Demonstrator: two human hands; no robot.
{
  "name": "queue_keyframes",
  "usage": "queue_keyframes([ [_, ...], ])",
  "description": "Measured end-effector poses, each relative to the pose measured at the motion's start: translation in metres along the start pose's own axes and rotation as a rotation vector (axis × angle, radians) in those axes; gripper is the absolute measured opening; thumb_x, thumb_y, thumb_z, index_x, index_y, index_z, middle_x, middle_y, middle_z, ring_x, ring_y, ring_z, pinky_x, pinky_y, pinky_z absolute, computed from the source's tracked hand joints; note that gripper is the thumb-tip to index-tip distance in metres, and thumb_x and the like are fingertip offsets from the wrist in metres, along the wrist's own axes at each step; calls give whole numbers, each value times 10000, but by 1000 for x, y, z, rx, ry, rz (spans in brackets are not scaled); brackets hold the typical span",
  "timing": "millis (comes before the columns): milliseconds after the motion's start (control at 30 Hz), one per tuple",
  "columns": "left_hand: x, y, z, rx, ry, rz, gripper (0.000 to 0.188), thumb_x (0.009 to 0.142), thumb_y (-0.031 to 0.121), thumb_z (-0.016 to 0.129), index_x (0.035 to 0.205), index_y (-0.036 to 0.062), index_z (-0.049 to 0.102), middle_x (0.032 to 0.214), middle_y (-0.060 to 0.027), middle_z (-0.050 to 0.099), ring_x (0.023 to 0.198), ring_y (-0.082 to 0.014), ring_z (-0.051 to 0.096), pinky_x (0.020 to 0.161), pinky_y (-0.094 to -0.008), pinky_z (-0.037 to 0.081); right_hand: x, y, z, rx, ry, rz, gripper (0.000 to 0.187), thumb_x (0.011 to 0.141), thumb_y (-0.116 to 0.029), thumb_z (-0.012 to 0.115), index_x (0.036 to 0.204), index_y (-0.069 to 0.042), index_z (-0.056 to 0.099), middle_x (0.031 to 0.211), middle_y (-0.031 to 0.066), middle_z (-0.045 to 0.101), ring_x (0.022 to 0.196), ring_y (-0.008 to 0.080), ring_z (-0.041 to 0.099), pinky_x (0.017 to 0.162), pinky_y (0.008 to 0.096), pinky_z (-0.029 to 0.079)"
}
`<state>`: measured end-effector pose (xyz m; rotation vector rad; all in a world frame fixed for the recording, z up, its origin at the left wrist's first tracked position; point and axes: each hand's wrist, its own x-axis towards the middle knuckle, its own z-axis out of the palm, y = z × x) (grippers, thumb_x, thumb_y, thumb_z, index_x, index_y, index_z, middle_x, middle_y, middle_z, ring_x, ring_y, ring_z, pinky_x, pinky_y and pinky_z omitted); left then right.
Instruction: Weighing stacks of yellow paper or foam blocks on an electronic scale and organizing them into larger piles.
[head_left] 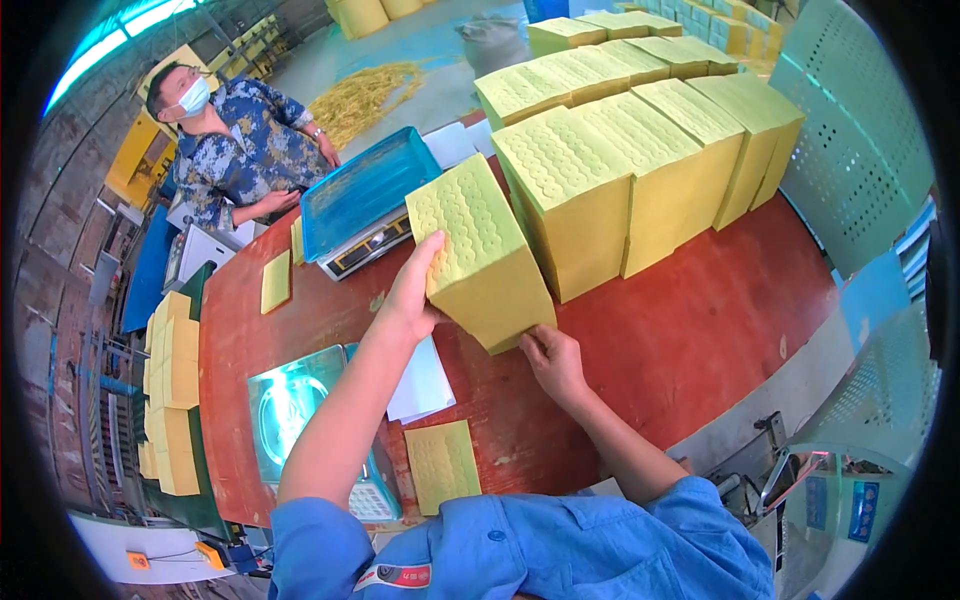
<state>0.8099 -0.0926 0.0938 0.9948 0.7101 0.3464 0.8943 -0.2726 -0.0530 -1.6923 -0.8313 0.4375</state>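
A tall stack of yellow joss paper (490,290), with rows of round coin-like marks on its top, is between my hands, tilted a little. My left hand (412,285) grips its left side, thumb along the upper edge. At its lower right corner, my right hand (556,365) has its fingers pinched on the paper. Close behind, to the right, stand several similar yellow stacks (600,230) in rows on the red table (700,310). A loose yellow sheet or thin bundle (443,465) lies near my body. White paper (422,385) rests below my left wrist.
A digital scale (372,495) is partly under my left forearm. Beyond my left hand stands another scale with a blue tray (370,190). A masked person (245,150) stands across the table. Yellow blocks (172,400) line the left side; a perforated panel (860,130) bounds the right.
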Motion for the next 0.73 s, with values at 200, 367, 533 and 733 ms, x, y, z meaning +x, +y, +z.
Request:
queue_keyframes([
  [200,35,15,10,64,40,-24,596,914,532,525,1383,167,478,1348,-81,545,1239,-314,496,936,-680,362,33,20,8,-24,74,-70,138,888,-124,638,884,14,631,813,211,637,763,360,645,671,404,508],
  [367,46,20,-1,67,-45,-28,597,905,572,517,1321,145,545,1253,-80,622,1153,-255,581,958,-588,418,37,35,32,17,103,-98,87,882,-74,649,882,7,616,795,182,611,726,323,608,678,374,496],
  [533,45,-7,-3,-196,-247,197,522,952,479,529,1272,68,567,1202,-108,646,1084,-197,616,953,-411,480,23,10,19,191,62,52,146,942,-85,590,962,46,653,872,54,662,805,122,564,755,284,475],
  [733,-85,-23,-30,187,-147,451,945,888,573,603,1564,132,111,1526,-140,334,1375,-226,343,1130,-408,273,-34,-43,19,213,-53,-141,198,981,-43,464,948,-3,655,813,36,630,794,103,565,735,268,467],
])
